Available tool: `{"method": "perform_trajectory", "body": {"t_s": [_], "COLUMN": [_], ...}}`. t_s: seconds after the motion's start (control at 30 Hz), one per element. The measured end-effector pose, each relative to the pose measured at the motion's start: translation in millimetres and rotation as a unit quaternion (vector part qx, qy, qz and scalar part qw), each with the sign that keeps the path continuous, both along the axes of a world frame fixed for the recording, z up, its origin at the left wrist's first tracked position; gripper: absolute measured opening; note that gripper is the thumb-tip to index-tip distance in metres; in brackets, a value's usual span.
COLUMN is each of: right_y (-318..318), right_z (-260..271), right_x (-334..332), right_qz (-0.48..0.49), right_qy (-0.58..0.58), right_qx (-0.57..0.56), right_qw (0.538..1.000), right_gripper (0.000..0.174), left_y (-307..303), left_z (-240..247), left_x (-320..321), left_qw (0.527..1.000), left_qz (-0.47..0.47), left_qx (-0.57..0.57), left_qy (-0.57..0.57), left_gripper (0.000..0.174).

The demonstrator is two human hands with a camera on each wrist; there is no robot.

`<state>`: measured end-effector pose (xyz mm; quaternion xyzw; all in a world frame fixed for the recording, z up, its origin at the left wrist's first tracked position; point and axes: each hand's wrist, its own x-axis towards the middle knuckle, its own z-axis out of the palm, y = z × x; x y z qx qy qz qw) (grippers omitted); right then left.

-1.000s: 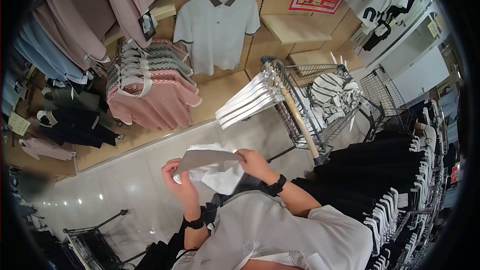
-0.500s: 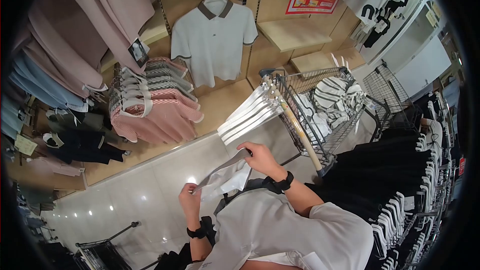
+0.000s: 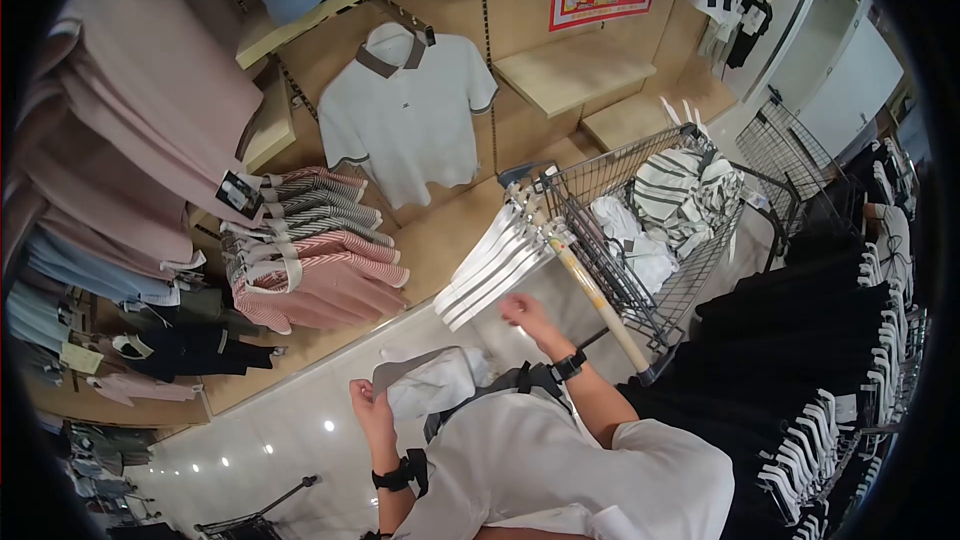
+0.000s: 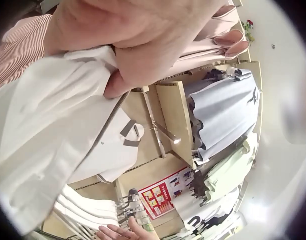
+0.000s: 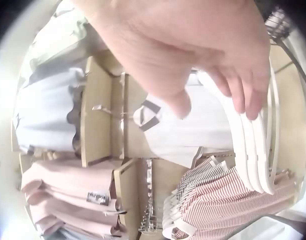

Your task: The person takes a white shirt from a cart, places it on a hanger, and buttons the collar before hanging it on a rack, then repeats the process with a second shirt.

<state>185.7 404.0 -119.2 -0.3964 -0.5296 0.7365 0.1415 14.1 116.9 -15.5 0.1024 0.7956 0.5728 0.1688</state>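
Note:
In the head view my left hand (image 3: pixel 372 413) pinches the grey-edged end of a white garment (image 3: pixel 437 385), which hangs toward my lap. The left wrist view shows the fingers of that hand (image 4: pixel 128 45) curled on the white cloth (image 4: pixel 48 120). My right hand (image 3: pixel 530 318) holds nothing and is just below the white hangers (image 3: pixel 492 265) hung at the cart's handle. From the right wrist view, the right hand (image 5: pixel 193 55) has its thumb apart from its fingers, in front of several white hangers (image 5: pixel 250 145); whether it touches them is unclear.
A wire cart (image 3: pixel 640 165) holding striped garments (image 3: pixel 680 190) stands at the right. Behind it are wooden shelves (image 3: pixel 575 72) and a displayed white polo (image 3: pixel 410 115). Pink striped shirts (image 3: pixel 335 290) hang at the left, black garments (image 3: pixel 760 380) on a rack at the right.
My right hand has let go of the white garment and moved toward the hangers. The garment now sags from my left hand. The head view has shifted.

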Motion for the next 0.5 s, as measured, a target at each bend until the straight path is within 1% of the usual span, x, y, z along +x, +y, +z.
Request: {"method": "perform_trajectory", "body": {"t_s": [0.03,0.07,0.1,0.13,0.17,0.2,0.23,0.27,0.3,0.37,0.43,0.5], "right_y": [6,12,18,24,29,35,40,44,46,49,46,37], "right_z": [-4,-8,-11,-16,-26,-36,-40,-44,-48,-68,-75,-72], "right_x": [-1,-4,-7,-9,-14,-19,-23,-25,-28,-36,-36,-38], "right_qz": [-0.003,-0.08,-0.157,-0.162,-0.165,-0.18,-0.194,-0.18,-0.181,-0.208,-0.206,-0.26], "right_qy": [0.001,-0.022,-0.046,-0.031,-0.03,0.006,0.042,0.075,0.076,0.084,0.079,0.061], "right_qx": [-0.006,-0.041,-0.076,-0.086,-0.091,-0.146,-0.199,-0.231,-0.231,-0.241,-0.234,-0.226], "right_qw": [1.0,0.996,0.984,0.982,0.982,0.973,0.96,0.953,0.953,0.944,0.947,0.937], "right_gripper": [0.064,0.065,0.067,0.078,0.078,0.069,0.059,0.042,0.042,0.032,0.031,0.03], "left_y": [4,7,9,9,8,3,-3,-9,-14,-22,-27,-36], "left_z": [9,15,16,17,18,15,12,9,6,7,11,9], "left_x": [1,1,0,0,-2,-7,-13,-18,-21,-27,-32,-43], "left_qw": [0.999,0.996,0.996,0.997,0.997,0.998,0.999,1.0,1.0,0.999,0.999,0.999], "left_qz": [0.018,0.036,0.034,0.038,0.042,0.04,0.029,0.02,0.019,0.028,0.028,0.028], "left_qx": [-0.004,-0.008,-0.013,0.013,0.041,0.039,0.015,-0.007,-0.007,-0.013,-0.016,-0.017], "left_qy": [-0.039,-0.078,-0.076,-0.059,-0.042,-0.041,-0.014,0.013,0.015,0.013,0.001,-0.012], "left_gripper": [0.015,0.012,0.012,0.01,0.012,0.012,0.013,0.015,0.015,0.01,0.01,0.01]}}
